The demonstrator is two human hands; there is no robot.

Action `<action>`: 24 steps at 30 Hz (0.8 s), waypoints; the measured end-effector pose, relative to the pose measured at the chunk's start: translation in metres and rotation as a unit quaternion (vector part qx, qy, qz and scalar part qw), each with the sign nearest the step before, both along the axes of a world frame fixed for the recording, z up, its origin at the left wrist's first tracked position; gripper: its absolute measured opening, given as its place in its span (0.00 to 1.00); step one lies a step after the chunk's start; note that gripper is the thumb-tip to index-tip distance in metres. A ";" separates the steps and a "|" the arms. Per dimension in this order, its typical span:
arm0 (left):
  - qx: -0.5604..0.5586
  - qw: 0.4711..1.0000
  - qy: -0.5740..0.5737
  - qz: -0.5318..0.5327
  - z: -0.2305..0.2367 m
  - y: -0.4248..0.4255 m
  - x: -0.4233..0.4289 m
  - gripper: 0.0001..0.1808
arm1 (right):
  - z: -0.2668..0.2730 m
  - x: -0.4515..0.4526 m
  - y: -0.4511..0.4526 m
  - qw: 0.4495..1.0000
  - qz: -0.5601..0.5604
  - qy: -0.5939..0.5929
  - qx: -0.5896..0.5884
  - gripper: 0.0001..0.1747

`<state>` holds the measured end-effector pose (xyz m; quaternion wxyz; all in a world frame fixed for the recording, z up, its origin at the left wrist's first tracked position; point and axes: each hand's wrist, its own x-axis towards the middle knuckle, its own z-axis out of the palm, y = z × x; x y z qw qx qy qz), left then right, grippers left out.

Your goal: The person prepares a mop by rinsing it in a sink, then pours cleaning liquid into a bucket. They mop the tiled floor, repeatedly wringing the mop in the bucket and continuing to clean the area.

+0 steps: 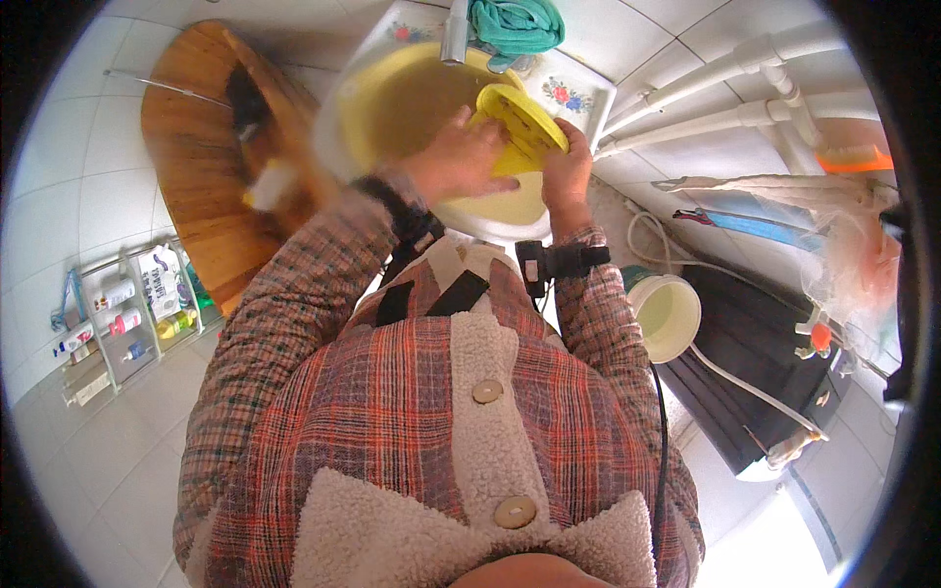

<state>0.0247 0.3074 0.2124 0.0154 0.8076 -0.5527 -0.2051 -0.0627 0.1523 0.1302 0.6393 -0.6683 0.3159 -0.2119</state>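
My right hand (570,165) grips the right edge of a yellow plastic dish-like piece (526,121) with dark streaks on its inner face. The piece is tilted up above the near right of a washbasin. My left hand (467,158), slightly blurred, lies against its left side with the fingers spread; whether it presses on it I cannot tell. Beneath is a yellow basin (353,95) set in the white washbasin (507,228), holding murky brownish water (412,95). A chrome faucet (454,33) stands over the far rim, beside a folded green cloth (518,26).
A wooden panel (198,184) rises at left, near a wall rack (106,331) of bottles. White pipes (698,81) run along the right wall. A white bucket (665,320), a hose (750,393) and a black box-like object (728,353) stand at right.
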 end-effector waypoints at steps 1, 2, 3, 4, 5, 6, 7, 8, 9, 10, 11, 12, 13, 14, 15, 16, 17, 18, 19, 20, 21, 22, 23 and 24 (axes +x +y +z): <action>-0.003 0.999 0.041 -0.021 -0.001 0.000 -0.001 0.40 | -0.002 0.000 -0.002 1.000 -0.001 -0.021 0.013 0.24; 0.009 1.000 -0.011 -0.018 -0.002 0.002 -0.001 0.40 | -0.003 0.000 -0.003 1.000 -0.005 -0.005 0.008 0.24; -0.016 0.999 -0.039 -0.025 -0.003 0.003 -0.001 0.41 | -0.004 0.000 -0.004 1.000 -0.009 -0.002 0.010 0.24; -0.033 0.998 -0.035 -0.043 -0.004 0.006 0.000 0.41 | -0.004 -0.001 -0.006 1.000 -0.024 0.000 0.009 0.24; -0.047 0.997 -0.060 0.007 -0.004 0.009 0.000 0.40 | -0.004 -0.001 -0.007 1.000 -0.015 0.006 -0.011 0.24; -0.053 0.996 -0.060 0.043 -0.005 0.012 0.003 0.40 | -0.003 -0.002 -0.009 0.999 -0.018 0.005 -0.035 0.23; -0.062 0.990 -0.093 0.089 -0.005 0.015 0.006 0.39 | -0.001 -0.001 -0.010 0.999 -0.015 0.026 -0.032 0.23; -0.104 0.984 0.001 0.145 -0.007 0.017 0.009 0.38 | 0.001 -0.001 -0.013 1.000 -0.021 -0.003 -0.014 0.23; -0.149 0.964 0.059 0.210 -0.009 0.017 0.011 0.36 | 0.004 -0.001 -0.015 0.999 -0.021 -0.012 0.029 0.23; -0.196 0.936 0.118 0.267 -0.012 0.016 0.013 0.34 | 0.007 0.000 -0.017 0.996 -0.031 -0.028 0.075 0.23; -0.213 0.915 0.180 0.293 -0.016 0.013 0.015 0.33 | 0.011 0.002 -0.019 0.996 -0.019 -0.040 0.081 0.23; -0.231 0.889 0.244 0.312 -0.021 0.009 0.014 0.32 | 0.014 0.003 -0.018 0.994 -0.015 -0.057 0.091 0.23; -0.264 0.853 0.299 0.336 -0.027 0.005 0.013 0.31 | 0.017 0.004 -0.018 0.991 -0.020 -0.085 0.104 0.23; -0.282 0.835 0.317 0.352 -0.032 -0.001 0.009 0.30 | 0.020 0.005 -0.015 0.977 -0.027 -0.111 0.178 0.22; -0.315 0.810 0.326 0.371 -0.037 -0.006 0.006 0.29 | 0.023 0.006 -0.012 0.955 -0.045 -0.149 0.253 0.22; -0.337 0.793 0.352 0.366 -0.039 -0.007 0.006 0.28 | 0.025 0.006 -0.010 0.925 -0.053 -0.168 0.337 0.21; -0.338 0.820 0.269 0.375 -0.040 -0.008 0.004 0.27 | 0.027 0.006 -0.007 0.914 -0.044 -0.191 0.355 0.21; -0.326 0.851 0.202 0.359 -0.040 -0.009 0.002 0.26 | 0.028 0.006 -0.006 0.902 -0.026 -0.196 0.384 0.21; -0.299 0.880 0.136 0.344 -0.038 -0.009 0.000 0.25 | 0.028 0.005 -0.006 0.885 0.005 -0.228 0.406 0.20; -0.292 0.920 0.025 0.259 -0.036 -0.010 -0.003 0.25 | 0.027 0.006 -0.003 0.903 -0.059 -0.177 0.387 0.20; -0.266 0.945 -0.082 0.172 -0.033 -0.011 -0.005 0.25 | 0.026 0.006 -0.004 0.912 -0.039 -0.174 0.370 0.21; -0.258 0.939 -0.197 0.113 -0.032 -0.014 -0.009 0.25 | 0.023 0.007 -0.002 0.920 -0.014 -0.174 0.351 0.21; -0.236 0.961 -0.133 0.055 -0.030 -0.016 -0.013 0.25 | 0.021 0.007 -0.003 0.927 0.009 -0.180 0.328 0.21; -0.236 0.968 -0.078 0.032 -0.030 -0.019 -0.018 0.25 | 0.017 0.008 -0.001 0.927 -0.009 -0.161 0.339 0.21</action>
